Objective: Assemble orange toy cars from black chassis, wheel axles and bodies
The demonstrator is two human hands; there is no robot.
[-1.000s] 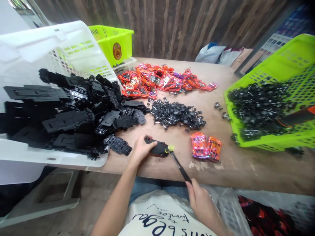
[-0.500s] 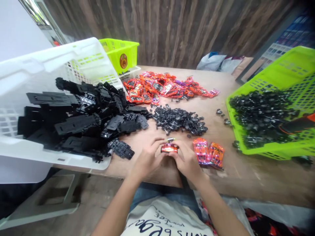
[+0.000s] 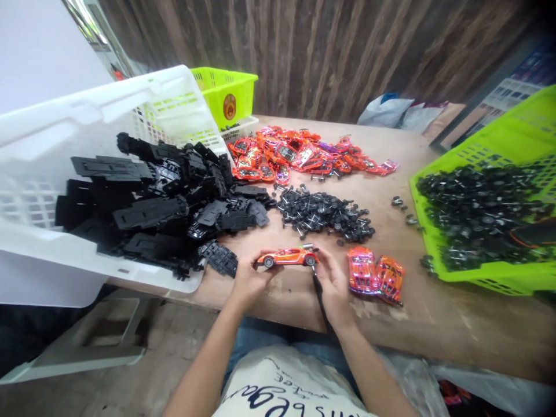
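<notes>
An orange toy car [image 3: 289,256] with grey-hubbed wheels is held level, side-on to me, above the near edge of the table. My left hand [image 3: 252,277] is closed on one end of it, and my right hand [image 3: 333,284] grips the other end. Along my right palm runs a slim black stick-like tool [image 3: 320,298] with a thin shiny tip; its exact kind is unclear. Just beyond the car, a small silvery piece [image 3: 307,246] shows. To the right of my right hand lie two shiny orange-pink car body shells [image 3: 362,271].
On the left, a tipped white crate [image 3: 143,275] spills black car chassis [image 3: 147,214]. Shiny orange car shells [image 3: 299,153] are heaped at the back. Wheels on axles [image 3: 324,214] form a pile mid-table. More wheels fill a green basket [image 3: 419,226] at the right.
The toy car has been turned from end-on to side-on, so its wheels now show. My hands have moved apart to its two ends. The view has shifted slightly left.
</notes>
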